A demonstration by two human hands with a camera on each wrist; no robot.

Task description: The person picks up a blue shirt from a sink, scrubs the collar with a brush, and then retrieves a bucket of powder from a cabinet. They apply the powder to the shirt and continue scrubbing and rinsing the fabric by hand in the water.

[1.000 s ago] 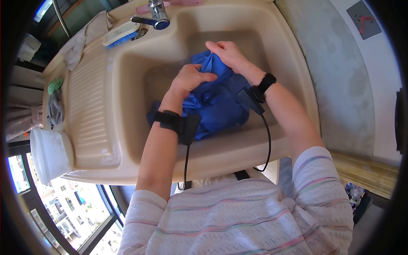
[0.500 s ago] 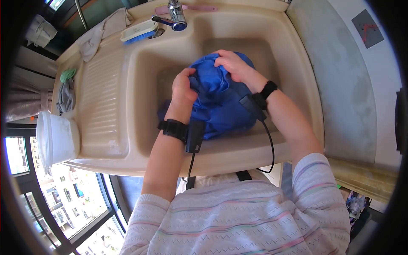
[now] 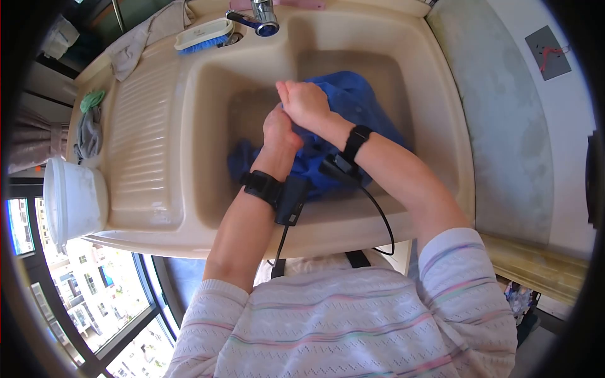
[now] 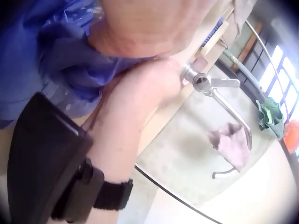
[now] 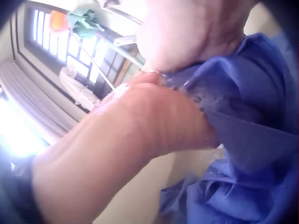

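A wet blue cloth point(image 3: 356, 104) lies bunched in the basin of a beige sink point(image 3: 208, 151), spreading to the right and below the hands. My left hand point(image 3: 278, 131) grips a gathered part of it. Over the left fingers, my right hand point(image 3: 307, 106) holds the same bunch, its knuckles upward. The right wrist view shows folds of the cloth point(image 5: 252, 112) caught between the two hands, with small bubbles on it. In the left wrist view the cloth point(image 4: 70, 60) hangs below the hands. Most fingertips are hidden.
A chrome faucet point(image 3: 265, 19) stands at the back rim, beside a blue-bristled brush point(image 3: 205, 34). Left of the basin is a ribbed washboard surface point(image 3: 142, 151), with a white tub point(image 3: 75, 198), a grey cloth point(image 3: 89, 132) and a beige cloth point(image 3: 142, 41) around its edges.
My hands were apart on the cloth, then gripped it at either side. Now the right hand has moved left onto the left hand, and the cloth spreads further right.
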